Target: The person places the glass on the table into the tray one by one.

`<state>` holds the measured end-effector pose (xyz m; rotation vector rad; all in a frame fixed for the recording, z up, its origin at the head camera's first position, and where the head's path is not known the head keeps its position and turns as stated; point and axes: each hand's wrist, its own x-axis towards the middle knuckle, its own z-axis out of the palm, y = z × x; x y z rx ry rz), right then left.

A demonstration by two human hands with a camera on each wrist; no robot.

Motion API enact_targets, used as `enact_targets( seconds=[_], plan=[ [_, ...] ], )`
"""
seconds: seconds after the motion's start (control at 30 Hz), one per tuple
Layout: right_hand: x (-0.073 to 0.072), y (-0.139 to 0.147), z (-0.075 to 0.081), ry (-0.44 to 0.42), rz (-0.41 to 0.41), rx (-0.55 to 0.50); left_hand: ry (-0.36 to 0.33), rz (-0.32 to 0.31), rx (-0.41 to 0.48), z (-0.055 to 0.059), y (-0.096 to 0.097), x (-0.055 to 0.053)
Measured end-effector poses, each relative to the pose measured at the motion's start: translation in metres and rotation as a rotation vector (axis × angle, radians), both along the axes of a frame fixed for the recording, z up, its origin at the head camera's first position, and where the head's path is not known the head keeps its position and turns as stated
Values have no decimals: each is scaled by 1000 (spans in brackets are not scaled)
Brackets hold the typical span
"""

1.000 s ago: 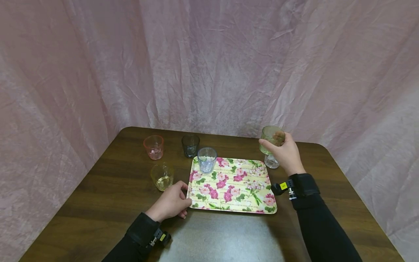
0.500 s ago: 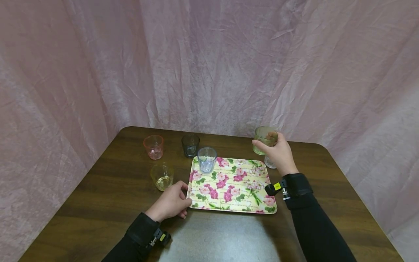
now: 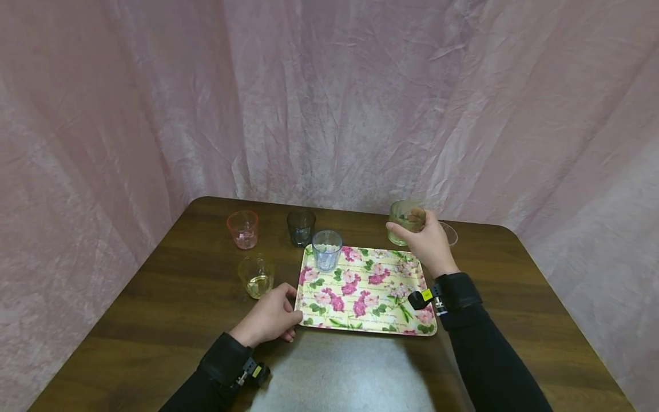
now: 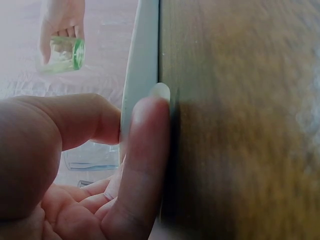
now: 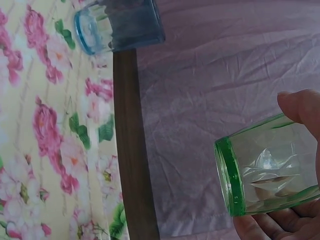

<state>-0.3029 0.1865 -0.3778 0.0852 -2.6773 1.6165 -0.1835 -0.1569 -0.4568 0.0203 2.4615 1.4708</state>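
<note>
Brown table (image 3: 134, 320), pink curtain (image 3: 329, 109) behind, right grip (image 3: 432, 247) around green glass (image 5: 265, 172), left (image 3: 266, 318) around tray edge (image 3: 368, 330).

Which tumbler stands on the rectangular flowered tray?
The transparent blue tumbler, near the far left corner of the flowered tray; no other tumbler stands there.

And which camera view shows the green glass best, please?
The right wrist view: the green glass appears large there, with its thick base plain, though its mouth end runs out of frame. The head view shows it smaller, partly covered by the right hand; the left wrist view, small at upper left.
</note>
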Motion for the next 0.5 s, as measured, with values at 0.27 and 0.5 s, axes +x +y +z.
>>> enact_targets(
  seconds=[0.27, 0.5],
  plan=[
    [0, -7, -4, -21, -1, 16, -14, 3, -13, 2, 0, 0],
    [0, -12, -10, -27, 3, 42, -7, -2, -11, 0, 0, 0]
  ],
)
